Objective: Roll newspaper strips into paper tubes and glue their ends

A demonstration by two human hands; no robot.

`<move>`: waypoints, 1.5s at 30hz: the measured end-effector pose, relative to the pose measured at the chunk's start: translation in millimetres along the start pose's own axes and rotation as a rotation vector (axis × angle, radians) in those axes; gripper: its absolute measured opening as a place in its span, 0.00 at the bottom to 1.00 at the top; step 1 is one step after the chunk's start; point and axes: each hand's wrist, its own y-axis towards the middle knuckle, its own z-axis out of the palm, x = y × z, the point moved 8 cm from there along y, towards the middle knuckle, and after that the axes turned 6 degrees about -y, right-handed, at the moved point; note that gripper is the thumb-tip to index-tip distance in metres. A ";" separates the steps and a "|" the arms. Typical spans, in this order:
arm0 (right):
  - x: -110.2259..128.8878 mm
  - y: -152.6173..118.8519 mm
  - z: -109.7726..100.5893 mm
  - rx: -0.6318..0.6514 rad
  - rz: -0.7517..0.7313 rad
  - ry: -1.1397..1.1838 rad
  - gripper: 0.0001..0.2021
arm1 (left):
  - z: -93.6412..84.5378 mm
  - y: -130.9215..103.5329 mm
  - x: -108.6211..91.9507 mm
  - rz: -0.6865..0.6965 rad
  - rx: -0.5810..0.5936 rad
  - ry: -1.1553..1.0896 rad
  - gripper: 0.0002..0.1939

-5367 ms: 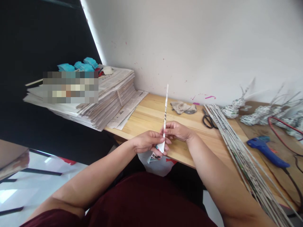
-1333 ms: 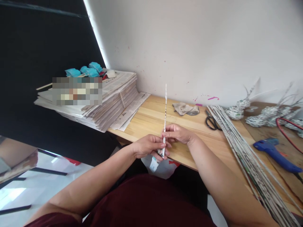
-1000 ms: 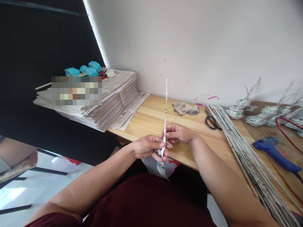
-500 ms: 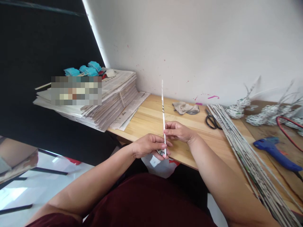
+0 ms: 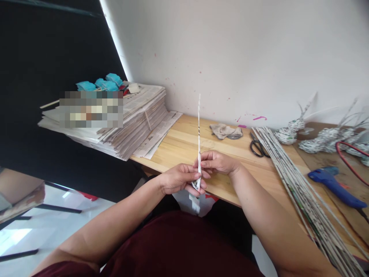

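A thin rolled newspaper stick stands nearly upright in front of me, over the table's front edge. My left hand pinches its lower end, where the paper widens into a small printed flap by the fingertips. Just above, my right hand has its thumb and fingers closed around the stick from the right. The far side of the right fingers is partly hidden behind the stick and the left fingers.
Stacked newspapers stand at the left of the wooden table. A crumpled cloth, scissors, several paper sticks, a blue glue gun and woven paper pieces lie toward the right.
The stick has turned between my fingers, its printed marks shifting. My right hand has dropped slightly closer to the left hand, and the paper's lower end looks wider.
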 end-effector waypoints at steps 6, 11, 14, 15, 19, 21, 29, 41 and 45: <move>-1.6 2.6 -0.2 0.017 -0.033 0.044 0.14 | 3.8 0.9 -2.0 0.019 -0.009 0.046 0.18; -7.1 4.7 -8.2 -0.064 0.006 0.022 0.14 | 3.0 -0.1 -6.4 0.058 -0.066 0.106 0.20; -7.2 5.1 -12.8 -0.127 0.016 0.014 0.15 | 1.4 0.0 -7.1 0.066 -0.085 0.130 0.21; -6.8 5.1 -13.9 -0.147 0.019 0.015 0.15 | 0.8 0.1 -6.9 0.066 -0.089 0.140 0.22; -3.5 5.2 -13.4 -0.185 0.030 0.005 0.16 | -1.3 0.7 -5.8 0.062 -0.113 0.177 0.22; -2.5 5.7 -12.4 -0.195 0.038 -0.024 0.17 | -2.7 0.9 -5.2 0.062 -0.133 0.195 0.21; -4.8 6.2 -18.0 -0.275 0.050 -0.065 0.17 | -6.4 0.7 -3.9 0.061 -0.155 0.202 0.18; 2.2 -0.1 1.4 0.017 -0.040 0.069 0.13 | 7.4 0.8 1.2 -0.009 0.064 -0.028 0.17; -0.9 1.2 -0.2 0.002 -0.037 0.085 0.14 | 10.8 0.9 -0.1 0.009 0.054 0.027 0.17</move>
